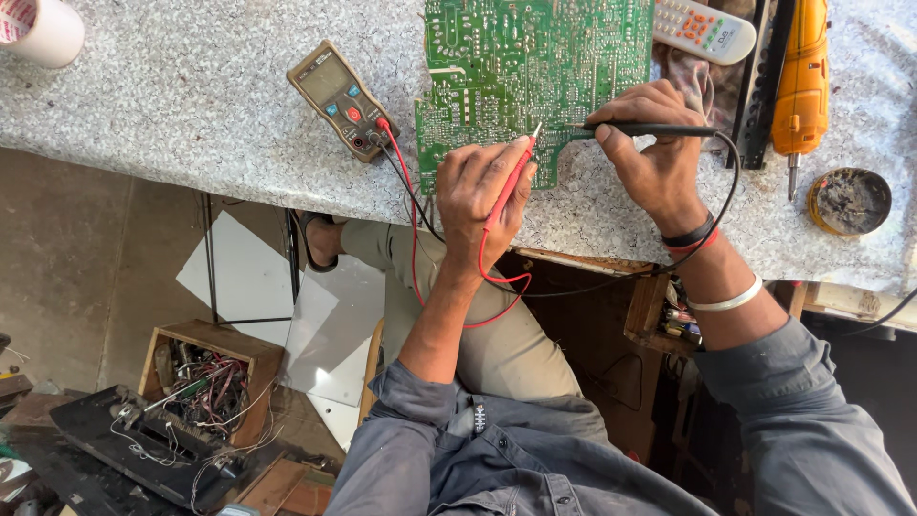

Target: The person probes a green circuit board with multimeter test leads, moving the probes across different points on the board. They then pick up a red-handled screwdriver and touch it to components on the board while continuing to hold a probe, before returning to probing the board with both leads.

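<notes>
The person wears a grey-blue work shirt with a collar and long sleeves pushed up to the elbows, and khaki trousers. A dark sandal shows on 1 foot. The right wrist carries 3 bands: a black band, a thin red band just beside it, and a pale metal bangle further up the forearm.

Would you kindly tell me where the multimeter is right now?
In the head view, the multimeter lies on the speckled countertop, just left of the green circuit board and up-left of the left hand.
</notes>
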The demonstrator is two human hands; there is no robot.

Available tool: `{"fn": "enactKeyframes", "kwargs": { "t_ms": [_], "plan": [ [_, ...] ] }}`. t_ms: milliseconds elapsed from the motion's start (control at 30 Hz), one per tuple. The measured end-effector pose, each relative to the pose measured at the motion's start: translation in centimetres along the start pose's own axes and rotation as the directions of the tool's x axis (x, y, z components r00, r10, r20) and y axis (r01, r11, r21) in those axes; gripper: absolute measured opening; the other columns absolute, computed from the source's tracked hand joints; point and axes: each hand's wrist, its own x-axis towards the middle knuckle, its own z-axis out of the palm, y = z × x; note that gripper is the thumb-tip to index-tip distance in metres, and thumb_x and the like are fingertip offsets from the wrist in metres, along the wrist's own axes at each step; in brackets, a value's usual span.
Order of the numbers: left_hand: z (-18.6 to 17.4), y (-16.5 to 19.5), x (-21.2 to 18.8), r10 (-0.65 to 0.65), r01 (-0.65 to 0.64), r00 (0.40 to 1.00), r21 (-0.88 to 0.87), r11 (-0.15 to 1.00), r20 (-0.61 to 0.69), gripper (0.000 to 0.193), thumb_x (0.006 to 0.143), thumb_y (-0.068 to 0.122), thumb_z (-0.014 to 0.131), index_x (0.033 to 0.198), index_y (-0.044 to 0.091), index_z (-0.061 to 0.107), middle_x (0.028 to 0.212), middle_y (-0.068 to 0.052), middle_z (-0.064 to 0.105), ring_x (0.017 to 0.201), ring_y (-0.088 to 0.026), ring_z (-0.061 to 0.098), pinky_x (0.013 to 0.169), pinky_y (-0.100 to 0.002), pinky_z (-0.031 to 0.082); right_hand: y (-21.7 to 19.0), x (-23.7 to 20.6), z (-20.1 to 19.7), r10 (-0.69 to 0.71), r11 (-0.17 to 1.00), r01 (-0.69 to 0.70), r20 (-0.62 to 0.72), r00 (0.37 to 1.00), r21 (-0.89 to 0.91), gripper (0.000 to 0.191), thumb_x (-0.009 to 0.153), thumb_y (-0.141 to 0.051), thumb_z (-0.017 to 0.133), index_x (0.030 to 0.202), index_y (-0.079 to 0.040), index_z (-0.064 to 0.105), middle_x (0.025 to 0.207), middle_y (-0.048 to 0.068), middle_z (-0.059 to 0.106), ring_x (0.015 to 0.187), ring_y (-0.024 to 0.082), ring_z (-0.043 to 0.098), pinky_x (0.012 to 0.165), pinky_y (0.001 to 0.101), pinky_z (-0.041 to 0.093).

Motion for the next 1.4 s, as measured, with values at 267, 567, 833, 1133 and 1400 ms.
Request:
{"fn": "enactKeyframes", "kwargs": {
  "t_ms": [267,567,833,1133,1400],
  "plan": [
    [0.1,0.2,0.5,0.037,-0.038,0.999,0.01,0.999,0.02,0.025,0.097,0.019,0.075,0.121,0.013,0.071,0.108,0.001,0.07,0.103,-0.023,0.061,0.092,-0.038,0.046,1.6,0.0,-0.5,0.048,0.997,-0.051,0.053,0.997,0.053,0.015,0.09,-0.009,0.069,0.102,-0.003,0.077,0.09,0.006,0.071,0.095,0.018,0.056,0.086,0.0325,0.049],
    [0.4,0.3,0.9,0.036,-0.036,0.999,-0.022,0.999,-0.001,0.019,0.093,0.013,0.073,0.112,0.012,0.071,0.101,0.0,0.069,0.101,-0.023,0.06,0.09,-0.038,0.046,1.8,0.6,-1.1,0.359,0.819,-0.372,0.117,0.926,0.437,0.018,0.091,-0.003,0.063,0.103,0.0,0.075,0.097,0.006,0.073,0.088,0.011,0.067,0.084,0.0254,0.056],
    [0.4,0.2,1.0,0.05,-0.05,0.999,-0.029,0.998,0.002,0.017,0.093,0.014,0.073,0.109,0.012,0.071,0.1,0.0,0.069,0.101,-0.024,0.06,0.09,-0.039,0.046,1.5,0.9,-1.1,0.32,0.897,-0.341,0.12,0.94,0.281,0.016,0.092,-0.005,0.066,0.104,-0.001,0.077,0.096,0.004,0.072,0.088,0.011,0.065,0.081,0.0252,0.053],
    [0.6,0.3,1.0,0.05,-0.05,0.999,-0.038,0.998,-0.007,0.019,0.095,0.013,0.072,0.113,0.01,0.069,0.103,-0.002,0.07,0.102,-0.025,0.061,0.091,-0.039,0.045,1.8,0.8,-1.3,0.29,0.923,-0.311,0.121,0.949,0.227,0.016,0.092,-0.009,0.068,0.104,-0.003,0.077,0.094,0.003,0.07,0.085,0.01,0.064,0.078,0.0255,0.053],
    [0.6,0.2,0.7,0.025,-0.031,0.997,-0.073,0.997,-0.079,0.025,0.093,0.003,0.071,0.118,0.005,0.065,0.108,-0.009,0.068,0.1,-0.027,0.062,0.092,-0.04,0.051,1.2,0.8,-1.1,0.27,0.939,-0.284,0.094,0.958,0.195,0.026,0.094,-0.012,0.068,0.116,-0.002,0.074,0.098,0.003,0.072,0.087,0.009,0.065,0.078,0.0253,0.054]
  ]
}}
